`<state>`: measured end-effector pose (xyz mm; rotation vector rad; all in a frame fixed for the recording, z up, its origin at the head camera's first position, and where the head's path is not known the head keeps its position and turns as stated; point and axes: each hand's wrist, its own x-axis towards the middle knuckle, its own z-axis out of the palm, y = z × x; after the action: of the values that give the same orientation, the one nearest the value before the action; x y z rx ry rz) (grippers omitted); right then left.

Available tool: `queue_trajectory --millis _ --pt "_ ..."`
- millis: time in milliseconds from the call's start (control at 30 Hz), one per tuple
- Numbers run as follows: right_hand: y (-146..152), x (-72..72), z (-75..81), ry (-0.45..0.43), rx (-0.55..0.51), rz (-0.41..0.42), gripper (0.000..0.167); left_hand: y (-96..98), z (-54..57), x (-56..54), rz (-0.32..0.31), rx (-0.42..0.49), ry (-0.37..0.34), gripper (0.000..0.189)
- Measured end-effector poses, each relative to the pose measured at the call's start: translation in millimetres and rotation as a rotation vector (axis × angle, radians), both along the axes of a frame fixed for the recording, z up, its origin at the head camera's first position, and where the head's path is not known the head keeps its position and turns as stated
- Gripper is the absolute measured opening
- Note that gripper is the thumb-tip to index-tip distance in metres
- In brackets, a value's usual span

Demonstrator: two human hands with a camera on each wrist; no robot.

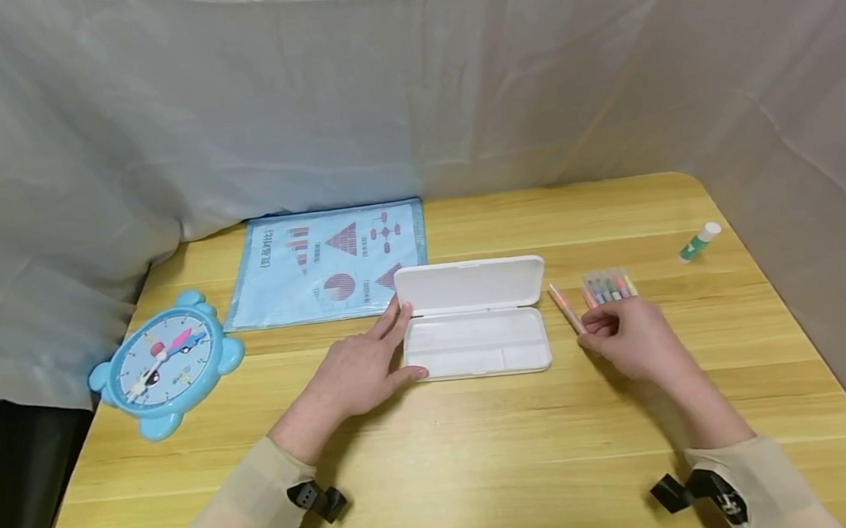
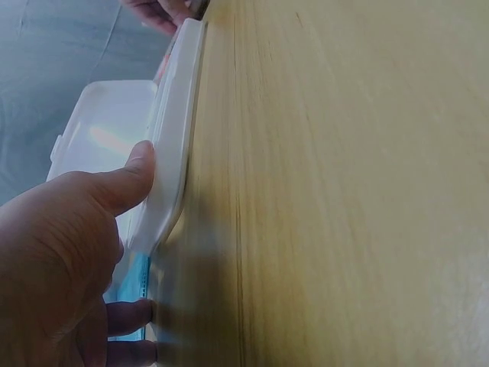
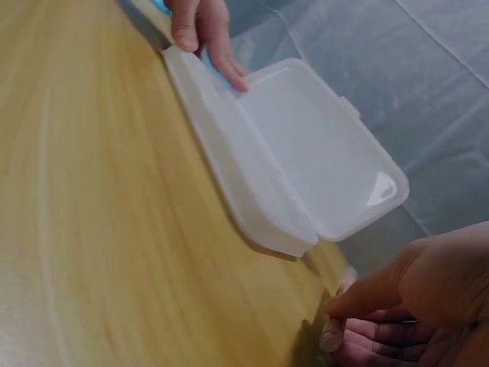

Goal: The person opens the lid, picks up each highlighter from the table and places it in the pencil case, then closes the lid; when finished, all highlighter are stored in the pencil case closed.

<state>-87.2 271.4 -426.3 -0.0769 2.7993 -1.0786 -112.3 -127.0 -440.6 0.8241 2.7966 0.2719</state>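
Note:
A white plastic pencil case (image 1: pixel 478 361) lies with its lid (image 1: pixel 469 285) raised at the back; its divided tray holds nothing. My left hand (image 1: pixel 360 368) is at the case's left end, thumb against the front corner and straight fingers beside the lid. In the left wrist view the thumb (image 2: pixel 137 176) presses along the case's side. To the right of the case, my right hand (image 1: pixel 634 343) pinches an orange-pink pen (image 1: pixel 565 307) by its near end, the tip slanting away to the left. Several coloured pens (image 1: pixel 609 284) lie side by side just beyond that hand, their near ends partly hidden.
A blue clock (image 1: pixel 166 363) with a bear-like frame lies at the left. Behind the case is a light blue printed pouch (image 1: pixel 326 263). A green-and-white glue stick (image 1: pixel 700 242) lies at the back right. Grey cloth (image 1: pixel 409 83) hangs along the table's back and sides.

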Motion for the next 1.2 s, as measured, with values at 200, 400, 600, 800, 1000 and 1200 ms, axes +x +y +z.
queue_trajectory --millis 200,400,600,800,1000,1200 --pt "7 2.3 13.5 0.004 -0.052 0.009 0.024 0.1 0.5 0.4 -0.001 0.0 -0.001 0.097" --pt "9 4.3 27.5 0.095 -0.077 0.017 0.02 -0.5 0.1 0.2 -0.005 0.008 -0.007 0.097" --pt "-1 5.5 43.9 0.174 -0.12 0.007 0.019 -0.7 -0.7 -0.8 -0.009 0.017 -0.005 0.097" --pt "-26 1.8 51.6 0.219 -0.184 0.06 0.017 -1.4 -1.7 0.2 -0.012 0.007 -0.005 0.097" --pt "-51 -12.0 40.6 0.338 -0.188 0.229 0.016 -0.9 -1.5 0.5 -0.009 0.015 -0.003 0.097" --pt "-74 -25.1 27.4 0.293 -0.146 0.318 0.018 -1.6 -1.1 0.5 -0.003 0.02 0.004 0.097"
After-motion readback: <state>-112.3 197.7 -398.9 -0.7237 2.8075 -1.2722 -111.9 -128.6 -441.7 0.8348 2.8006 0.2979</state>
